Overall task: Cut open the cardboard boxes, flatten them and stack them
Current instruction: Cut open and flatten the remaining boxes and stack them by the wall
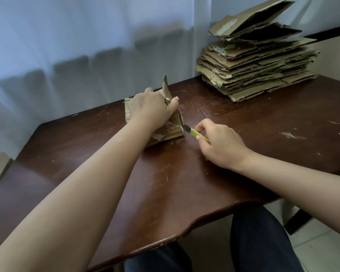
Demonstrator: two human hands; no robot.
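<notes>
A small worn cardboard box [170, 132] with torn tape lies on the dark wooden table [165, 183] near its far left edge, one flap sticking up. My left hand [151, 109] grips the top of the box, thumb hooked over its right side. My right hand [221, 145] pinches a yellow-green utility knife [194, 132]. The blade tip touches the box's lower right corner. A tall stack of flattened cardboard [257, 63] stands at the table's back right, its top sheets curling upward.
A pale curtain [86, 46] hangs behind the table's far edge. Scraps of tape [291, 135] and paper bits lie on the right part of the table. My dark trouser legs [259, 242] show below the near edge, over a tiled floor.
</notes>
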